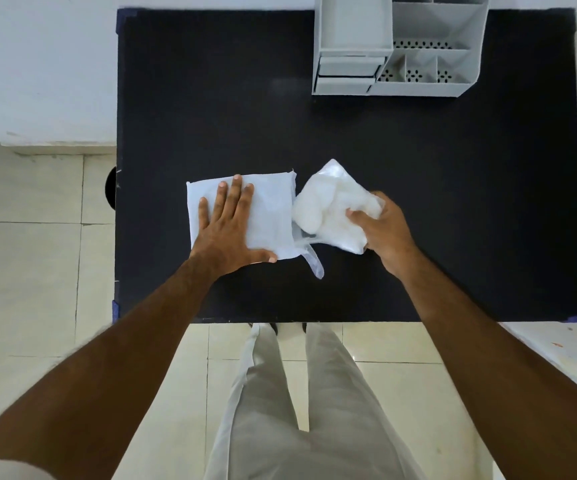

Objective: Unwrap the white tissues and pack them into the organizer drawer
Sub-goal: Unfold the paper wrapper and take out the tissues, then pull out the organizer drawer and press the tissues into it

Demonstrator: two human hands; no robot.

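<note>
A flat square pack of white tissues (269, 209) in clear wrapping lies on the black table (453, 202), near the middle. My left hand (226, 226) presses flat on it, fingers spread. Just to its right, my right hand (382, 230) grips a crumpled bunch of white tissues in loose clear plastic (328, 206), lifted slightly. A strip of plastic wrap (315, 263) trails from between the two onto the table. The grey organizer (398, 46) stands at the table's far edge, its small drawer (347, 67) at the front left, shut or nearly so.
The organizer has a tall open bin on its left and several small perforated compartments (418, 74) on its right. Beige floor tiles (37, 254) lie left of the table, and my legs stand at the near edge.
</note>
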